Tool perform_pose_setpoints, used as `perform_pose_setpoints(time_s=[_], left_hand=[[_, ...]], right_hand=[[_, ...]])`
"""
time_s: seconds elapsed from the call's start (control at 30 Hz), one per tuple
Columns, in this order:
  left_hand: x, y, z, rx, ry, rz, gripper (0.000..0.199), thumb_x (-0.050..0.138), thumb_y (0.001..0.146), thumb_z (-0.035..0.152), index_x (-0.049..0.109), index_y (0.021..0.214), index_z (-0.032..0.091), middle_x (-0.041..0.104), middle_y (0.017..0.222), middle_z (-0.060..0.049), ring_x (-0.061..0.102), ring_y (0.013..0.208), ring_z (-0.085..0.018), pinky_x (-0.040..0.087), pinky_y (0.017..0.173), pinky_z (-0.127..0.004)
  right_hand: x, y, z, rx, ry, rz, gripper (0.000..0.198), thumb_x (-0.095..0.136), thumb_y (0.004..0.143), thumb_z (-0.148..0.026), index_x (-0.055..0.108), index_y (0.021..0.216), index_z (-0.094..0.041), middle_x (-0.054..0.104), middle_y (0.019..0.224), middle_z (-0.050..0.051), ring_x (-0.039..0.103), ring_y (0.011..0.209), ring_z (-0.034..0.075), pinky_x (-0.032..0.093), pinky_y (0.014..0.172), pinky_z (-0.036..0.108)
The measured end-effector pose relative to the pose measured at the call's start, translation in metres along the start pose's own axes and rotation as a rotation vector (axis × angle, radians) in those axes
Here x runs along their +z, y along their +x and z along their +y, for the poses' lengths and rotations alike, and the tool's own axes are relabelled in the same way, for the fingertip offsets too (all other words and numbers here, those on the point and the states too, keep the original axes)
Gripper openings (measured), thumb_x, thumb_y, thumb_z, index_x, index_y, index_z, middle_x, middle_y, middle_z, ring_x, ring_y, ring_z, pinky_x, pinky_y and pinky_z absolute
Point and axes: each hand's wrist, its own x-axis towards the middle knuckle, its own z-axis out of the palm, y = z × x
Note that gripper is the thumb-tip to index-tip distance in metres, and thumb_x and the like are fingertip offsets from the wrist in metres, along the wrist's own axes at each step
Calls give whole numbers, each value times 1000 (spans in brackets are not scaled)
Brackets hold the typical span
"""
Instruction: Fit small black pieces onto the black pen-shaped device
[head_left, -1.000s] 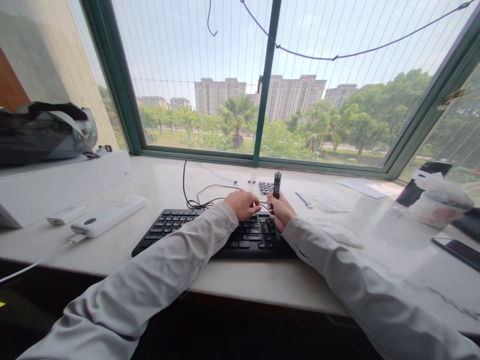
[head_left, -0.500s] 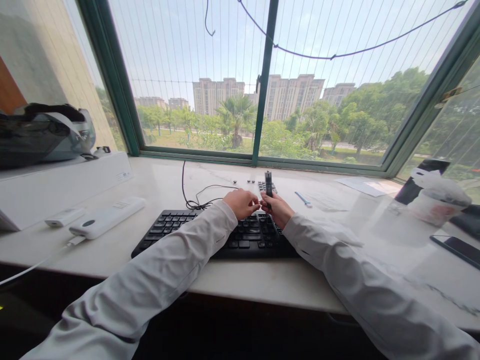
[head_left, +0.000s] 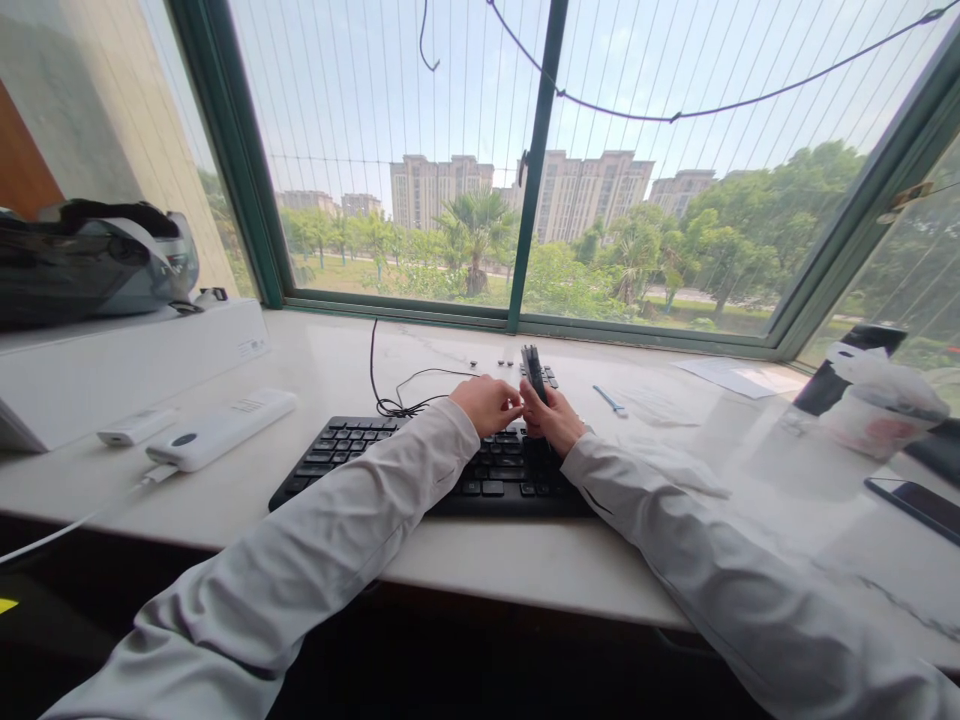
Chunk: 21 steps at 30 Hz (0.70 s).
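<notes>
Plainly, from the head view: right hand (head_left: 556,422) clamped around the lower end of a dark tool (head_left: 533,372), held above the far edge of the keyboard (head_left: 420,465). Left hand (head_left: 487,403) just beside it, fingers curled toward the tool's base and close to touching the right hand; impossible to tell whether pinching anything. Both sleeves laid across the keys.

Judged as mid-step: working with the tool at the keyboard's far rows, close to a small cluster of loose keycaps (head_left: 551,377) on the counter (head_left: 525,570) just behind. Calls next for a firm grip on the tool, careful aim at a single key, and the keyboard pinned flat.

As for the tool: short, slim, stick-like, near black, tilted slightly left at the top, upper end free above the fingers; finer detail too small to read.

Elsewhere on the counter: a black cable (head_left: 390,395) coiled behind the keyboard, a small blue item (head_left: 609,401) to the right, a white power bank (head_left: 221,430) and a smaller white device (head_left: 137,425) to the left, a phone (head_left: 911,500) far right.
</notes>
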Motion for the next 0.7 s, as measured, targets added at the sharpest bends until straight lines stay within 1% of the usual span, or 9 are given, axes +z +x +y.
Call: perform_pose_setpoints(time_s=[0.17,0.3,0.37,0.43,0.5,0.57,0.63,0.7], left_hand=[[-2,-1,2,-23,22,-5,30,51,81,43,73,88,23,71,82,-5,66,79,-22,49,74,-30],[0,0,1,-22,22,5,31,51,81,44,73,86,23,71,81,-5,66,78,-21,50,74,-29],[2,0,0,-32,21,8,31,51,81,45,73,86,23,71,80,-4,66,76,-21,50,73,-29],[3,0,0,-43,30,11,32,51,81,46,73,85,23,71,79,-5,66,75,-21,50,71,-29],[3,1,-1,-45,41,12,33,51,80,47,73,86,23,71,79,-5,66,76,-21,50,72,-29],[3,1,-1,-39,43,10,32,50,81,46,73,87,23,71,79,-5,66,77,-21,49,73,-29],[2,0,-1,-29,35,9,32,49,81,46,72,87,25,70,79,-5,66,78,-21,49,73,-30],[0,0,0,-19,20,6,33,48,82,48,72,87,26,71,79,-4,65,77,-22,49,73,-31]], right_hand=[[1,0,0,-100,-199,-3,49,49,74,-70,50,74,-21,40,47,-5,39,40,10,32,39,25],[-3,-2,-6,-183,-387,44,51,45,77,-69,54,69,-20,46,47,-2,48,48,14,38,48,27],[-4,-3,-9,-191,-447,64,53,44,77,-69,55,67,-19,49,48,-1,51,51,15,39,51,27],[-5,-4,-11,-170,-477,59,53,43,78,-69,54,66,-19,50,48,-1,51,50,14,40,52,26],[-4,-3,-11,-144,-471,37,53,42,78,-70,52,66,-19,50,48,-1,51,48,13,40,52,26],[-2,0,-9,-121,-417,28,52,42,78,-71,50,68,-20,49,47,-3,49,45,12,39,50,26],[-1,2,-6,-81,-304,32,51,45,75,-72,47,71,-21,46,48,-4,45,43,11,37,46,26],[0,5,-4,-4,-131,30,51,49,71,-73,45,73,-22,41,48,-6,40,41,10,32,42,25]])
